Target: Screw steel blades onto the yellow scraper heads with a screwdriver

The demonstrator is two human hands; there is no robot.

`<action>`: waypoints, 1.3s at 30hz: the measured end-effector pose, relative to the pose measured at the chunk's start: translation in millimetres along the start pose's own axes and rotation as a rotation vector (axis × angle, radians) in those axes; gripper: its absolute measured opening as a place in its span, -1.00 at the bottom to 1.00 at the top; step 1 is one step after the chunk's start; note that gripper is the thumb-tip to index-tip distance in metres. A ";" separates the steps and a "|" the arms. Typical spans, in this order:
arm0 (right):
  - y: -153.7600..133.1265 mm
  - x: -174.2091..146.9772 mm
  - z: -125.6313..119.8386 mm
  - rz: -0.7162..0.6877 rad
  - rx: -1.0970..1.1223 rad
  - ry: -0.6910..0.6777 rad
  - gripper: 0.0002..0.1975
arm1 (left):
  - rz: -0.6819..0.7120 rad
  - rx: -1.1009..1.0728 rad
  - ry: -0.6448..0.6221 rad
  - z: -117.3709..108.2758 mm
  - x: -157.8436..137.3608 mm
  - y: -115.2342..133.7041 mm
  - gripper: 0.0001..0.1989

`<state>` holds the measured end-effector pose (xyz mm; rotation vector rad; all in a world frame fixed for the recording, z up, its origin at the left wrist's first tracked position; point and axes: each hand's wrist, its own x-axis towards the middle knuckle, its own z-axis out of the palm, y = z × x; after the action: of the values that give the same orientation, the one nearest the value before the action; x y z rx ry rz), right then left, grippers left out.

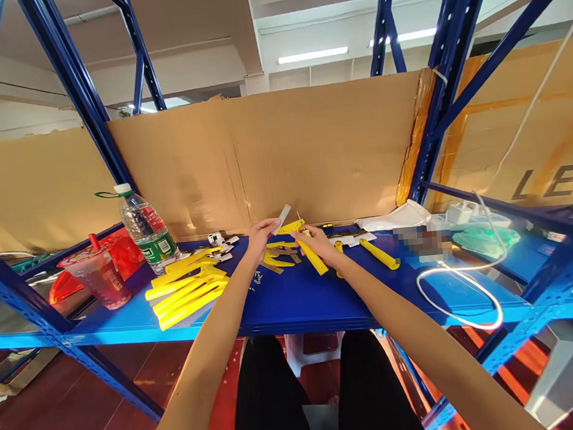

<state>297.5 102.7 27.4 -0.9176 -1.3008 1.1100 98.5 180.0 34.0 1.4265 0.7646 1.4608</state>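
My left hand [262,236] is closed in a pinch on a small flat pale strip [282,216], which points up and to the right. Beside it, my right hand [320,243] grips a yellow handle [313,255] with a thin metal piece at its upper end. Both hands are just above the blue shelf top [299,301], close but apart. Under and between them lie several small yellow pieces [279,256]. A pile of yellow handles [190,291] is left of my left arm. Another yellow handle [380,253] lies right of my right hand.
A water bottle [150,230] and a red drink cup [96,275] stand at the left. White cable [495,304] loops over the right side, near a green plastic bag [487,241]. A cardboard sheet [311,152] closes the back between blue posts [445,47].
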 end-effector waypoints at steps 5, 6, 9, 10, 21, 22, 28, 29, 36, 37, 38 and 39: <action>1.3 0.6 -0.7 -0.002 0.005 -0.009 -0.43 | -0.016 0.046 -0.089 5.3 -6.1 -3.1 -0.60; 2.5 1.3 -1.1 -0.009 0.009 -0.010 -0.44 | -0.017 0.056 -0.103 5.7 -6.7 -3.1 -0.60; 5.3 3.4 -1.6 -0.028 -0.004 -0.004 -0.46 | -0.021 0.099 -0.126 6.6 -7.8 -2.5 -0.58; 5.8 3.8 -1.6 -0.030 -0.012 0.003 -0.46 | -0.027 0.115 -0.127 6.9 -8.1 -2.3 -0.56; 3.8 3.3 -3.2 0.015 -0.058 0.063 -0.43 | -0.017 0.151 -0.174 6.8 -10.6 -1.9 -0.48; 4.0 3.8 -3.8 0.014 -0.062 0.064 -0.43 | -0.009 0.152 -0.178 7.0 -10.1 -2.6 -0.48; 6.8 9.3 -5.5 0.062 -0.076 0.072 -0.39 | 0.041 0.159 -0.206 8.7 -5.9 -8.3 -0.51; 7.3 9.8 -5.5 0.059 -0.078 0.076 -0.40 | 0.044 0.161 -0.210 8.8 -5.3 -8.8 -0.52; 8.9 9.0 -5.6 0.031 -0.069 0.079 -0.49 | 0.051 0.193 -0.245 6.4 -5.5 -6.8 -0.50; 8.9 8.9 -5.4 0.034 -0.073 0.075 -0.51 | 0.051 0.198 -0.253 6.2 -6.0 -6.5 -0.49; 8.9 9.0 -5.2 0.034 -0.078 0.071 -0.53 | 0.052 0.200 -0.262 6.2 -6.3 -6.4 -0.49; 8.9 9.2 -5.1 0.031 -0.082 0.069 -0.54 | 0.054 0.199 -0.271 6.3 -6.5 -6.8 -0.48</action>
<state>301.0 114.2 20.8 -1.0316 -1.2868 1.0463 105.4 175.6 26.1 1.7664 0.7192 1.2234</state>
